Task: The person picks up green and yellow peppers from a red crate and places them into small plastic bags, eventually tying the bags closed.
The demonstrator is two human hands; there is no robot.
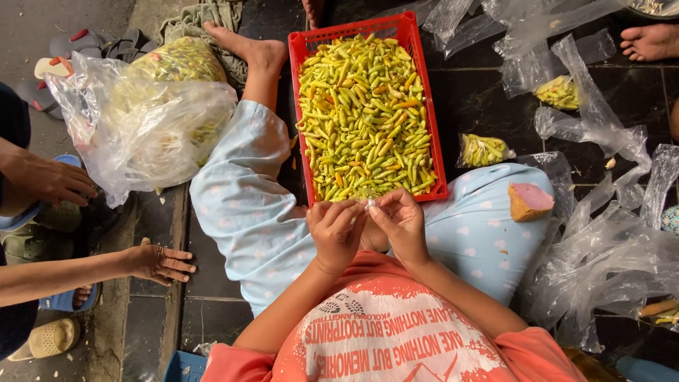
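Where red crate (424,106) ends, both hands (368,230) pinch clear bag (369,204).

Red crate (423,106) blocking ahead of hands, knees flanking, bare floor (481,99) right of crate

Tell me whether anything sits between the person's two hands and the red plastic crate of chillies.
Nothing visible does. The left hand and right hand meet over the lap, pinching a small clear scrap, right at the near rim of the red plastic crate of green and yellow chillies.
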